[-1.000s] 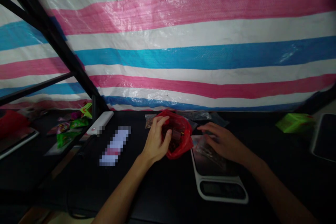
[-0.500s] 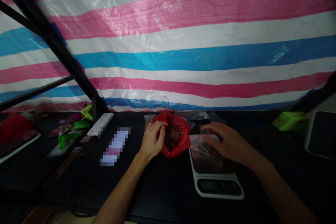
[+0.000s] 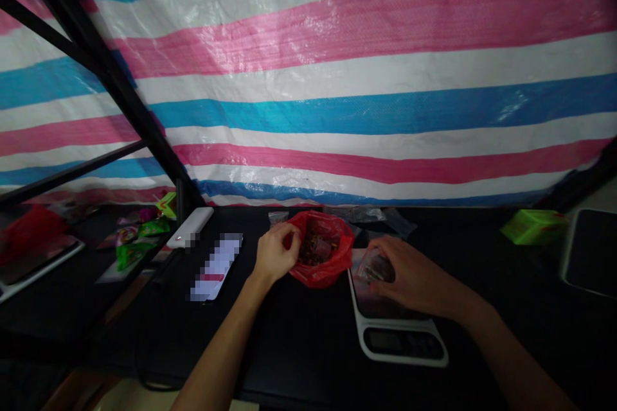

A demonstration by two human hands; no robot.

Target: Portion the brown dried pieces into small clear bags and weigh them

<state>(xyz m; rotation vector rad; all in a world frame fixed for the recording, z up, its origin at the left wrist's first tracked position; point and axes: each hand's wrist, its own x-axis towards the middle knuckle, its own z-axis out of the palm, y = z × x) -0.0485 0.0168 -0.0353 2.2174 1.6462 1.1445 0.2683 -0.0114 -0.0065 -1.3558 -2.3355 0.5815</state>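
Observation:
My left hand (image 3: 274,255) pinches the left rim of a red plastic bag (image 3: 330,275). The bag stands with its mouth spread, and dark brown bits and a small clear plastic piece (image 3: 322,248) lie inside it. To the right, a white digital scale (image 3: 362,348) with a dark plate rests on the black table. My right hand (image 3: 409,276) is over the plate, fingers curled round a small clear plastic bag (image 3: 374,267) with dark contents. Part of that bag is hidden by the fingers. I cannot tell whether it still touches the plate.
Flat clear plastic bags (image 3: 366,214) lie behind the red bag. To the left are a phone (image 3: 219,266), a white oblong device (image 3: 193,228) and green packets (image 3: 135,253) beyond a black post (image 3: 120,96). A green box (image 3: 534,227) stands right, before a striped sheet (image 3: 337,115).
My right hand's fingers have closed round the small clear bag, which was lying on the scale under the open hand. My left hand stays on the red bag's rim. The view has shifted slightly.

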